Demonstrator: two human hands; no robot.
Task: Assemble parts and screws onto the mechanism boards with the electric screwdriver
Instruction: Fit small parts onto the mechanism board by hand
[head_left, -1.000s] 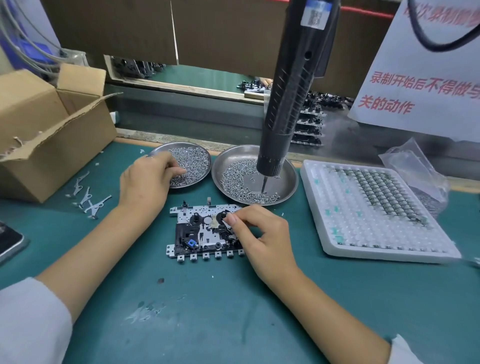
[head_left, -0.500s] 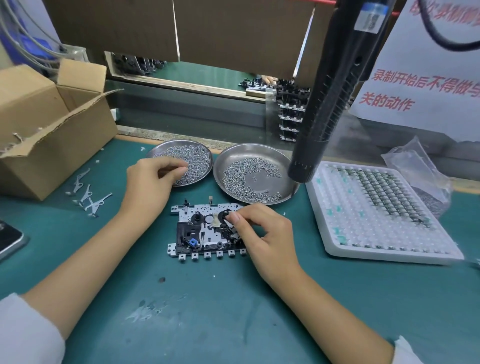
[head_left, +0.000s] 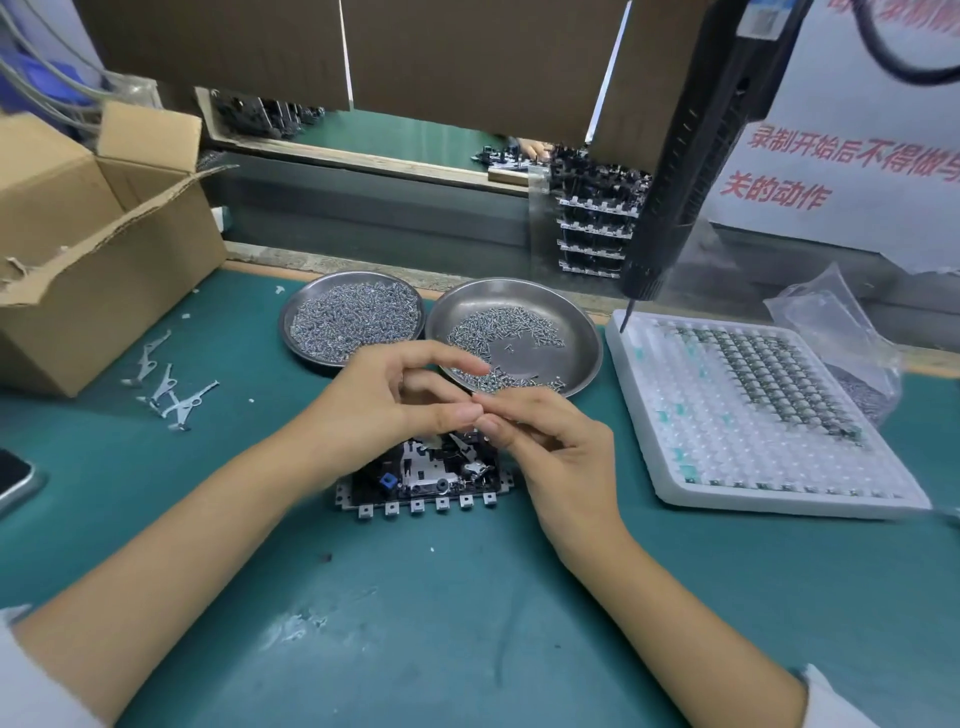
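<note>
both hands, left hand (head_left: 379, 400) and right hand (head_left: 550, 441), met fingertip to fingertip above the board (head_left: 426, 478), seemingly pinching something too small to see; probably tiny, light, slippery, best taken by fingertips.

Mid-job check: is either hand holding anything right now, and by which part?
It cannot be told. The left hand and right hand meet fingertip to fingertip above the mechanism board, as if pinching something tiny, but nothing shows between them. Nobody holds the electric screwdriver.

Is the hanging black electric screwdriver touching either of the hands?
Apart. The head view shows the black electric screwdriver hanging over the white tray, clear of the left hand and right hand.
</note>
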